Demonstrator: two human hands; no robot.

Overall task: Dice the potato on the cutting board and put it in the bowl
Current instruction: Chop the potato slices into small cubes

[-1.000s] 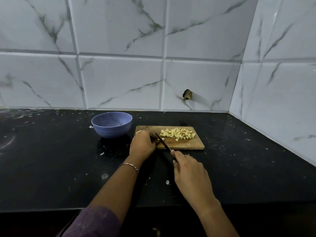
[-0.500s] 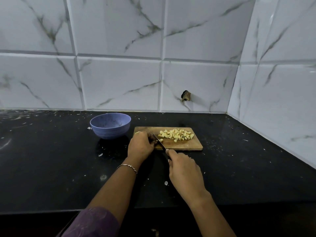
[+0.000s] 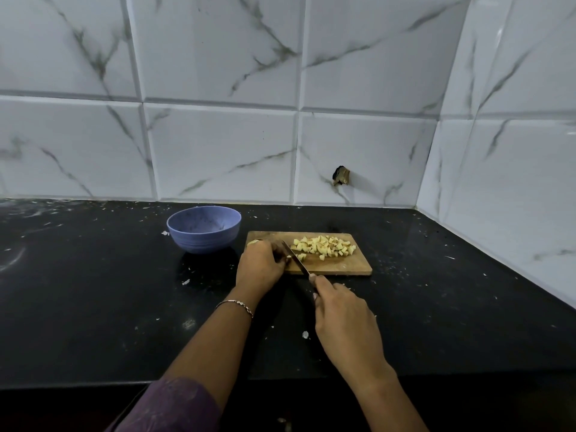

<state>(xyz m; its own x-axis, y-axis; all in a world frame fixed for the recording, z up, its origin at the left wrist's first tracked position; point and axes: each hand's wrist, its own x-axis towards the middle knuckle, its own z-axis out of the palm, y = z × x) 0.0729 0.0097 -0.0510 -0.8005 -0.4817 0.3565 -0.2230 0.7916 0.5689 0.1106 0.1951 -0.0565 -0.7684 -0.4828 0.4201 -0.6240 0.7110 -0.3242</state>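
A wooden cutting board [image 3: 349, 266] lies on the black counter with a pile of pale diced potato [image 3: 324, 244] on its middle. My left hand [image 3: 261, 266] curls over the rest of the potato [image 3: 254, 242] at the board's left end; only a small yellow edge of it shows. My right hand [image 3: 339, 316] grips the handle of a knife [image 3: 296, 257], whose blade slants onto the board right beside my left fingers. A blue bowl [image 3: 204, 232] stands just left of the board, and I see nothing inside it.
The black counter [image 3: 93, 291] is speckled with small white scraps. White marble-look tiled walls rise at the back and along the right side, meeting in a corner. A small dark stub [image 3: 341, 176] sticks out of the back wall above the board.
My right hand and the knife have shifted slightly left along the board. My left hand stays over the potato piece; the diced pile looks the same.
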